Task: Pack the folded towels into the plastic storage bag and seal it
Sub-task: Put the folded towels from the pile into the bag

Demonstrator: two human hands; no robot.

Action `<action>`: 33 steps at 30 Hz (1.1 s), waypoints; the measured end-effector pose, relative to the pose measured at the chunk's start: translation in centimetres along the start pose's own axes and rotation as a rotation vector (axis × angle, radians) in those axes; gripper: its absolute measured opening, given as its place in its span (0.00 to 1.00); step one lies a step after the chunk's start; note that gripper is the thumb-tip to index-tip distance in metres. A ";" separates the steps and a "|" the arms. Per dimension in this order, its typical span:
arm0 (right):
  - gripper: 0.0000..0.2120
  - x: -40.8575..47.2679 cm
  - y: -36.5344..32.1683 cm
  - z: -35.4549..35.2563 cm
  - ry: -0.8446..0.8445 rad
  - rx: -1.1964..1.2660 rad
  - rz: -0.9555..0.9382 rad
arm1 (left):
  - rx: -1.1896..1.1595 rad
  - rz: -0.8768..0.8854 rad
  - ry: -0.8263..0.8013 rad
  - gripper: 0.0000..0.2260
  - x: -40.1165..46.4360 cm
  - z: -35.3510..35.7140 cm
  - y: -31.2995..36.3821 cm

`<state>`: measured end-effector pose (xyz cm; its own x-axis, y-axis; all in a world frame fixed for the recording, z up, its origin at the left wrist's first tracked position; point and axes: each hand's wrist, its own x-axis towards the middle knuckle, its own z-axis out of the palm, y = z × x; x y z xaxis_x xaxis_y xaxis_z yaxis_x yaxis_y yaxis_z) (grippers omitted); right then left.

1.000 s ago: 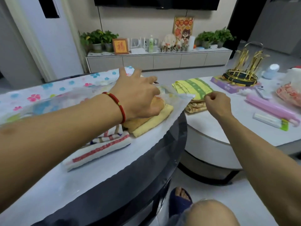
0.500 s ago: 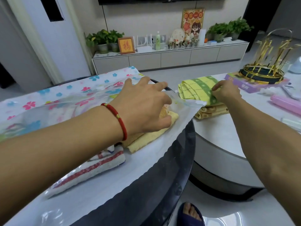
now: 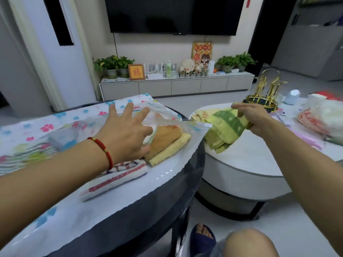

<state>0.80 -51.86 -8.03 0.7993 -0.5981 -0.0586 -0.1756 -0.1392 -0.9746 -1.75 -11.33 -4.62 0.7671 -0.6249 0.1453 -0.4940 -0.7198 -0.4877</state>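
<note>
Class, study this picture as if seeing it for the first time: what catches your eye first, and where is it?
Two bare arms reach in from the bottom corners. The left hand lifts the mouth of a clear plastic bag over an orange-and-yellow towel stack on the dark round table. The right hand grips a yellow-green towel above the white table.

Your right hand (image 3: pixel 257 118) carries a yellow towel (image 3: pixel 225 129) with green bands. In the clear bag (image 3: pixel 168 118), printed with pink and blue flowers, you see an orange towel (image 3: pixel 164 139), a pale yellow one (image 3: pixel 169 151) and a white towel (image 3: pixel 118 179) with red stripes. Your left wrist wears a red cord bracelet (image 3: pixel 104 152).
</note>
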 end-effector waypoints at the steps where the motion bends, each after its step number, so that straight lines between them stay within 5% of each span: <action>1: 0.21 -2.1 -0.4 -0.5 -0.044 0.039 0.001 | 0.038 -0.012 -0.016 0.22 -1.3 0.3 -0.5; 8: 0.20 -15.6 -3.9 -2.2 -0.408 0.004 -0.013 | -0.008 -0.220 -0.100 0.26 -8.7 1.1 -4.8; 15: 0.16 -25.7 -4.2 6.3 -0.828 0.140 0.134 | -0.169 -0.348 -0.361 0.28 -13.6 0.9 -8.0; 23: 0.21 -31.8 -6.1 25.2 -0.812 0.409 0.226 | -0.498 -0.384 -0.158 0.36 -14.2 -3.0 -12.4; 28: 0.22 -33.4 -5.7 33.5 -0.656 0.906 0.349 | -0.549 -0.420 -0.127 0.40 -13.4 -4.1 -14.1; 33: 0.13 -35.1 2.0 34.2 -0.812 0.327 0.314 | -0.533 -0.411 -0.138 0.41 -13.3 -3.6 -13.9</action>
<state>-7.92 -4.17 -15.33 0.9215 0.1819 -0.3430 -0.3798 0.2385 -0.8938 -6.56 5.89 3.28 0.9631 -0.2500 0.1000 -0.2581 -0.9629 0.0785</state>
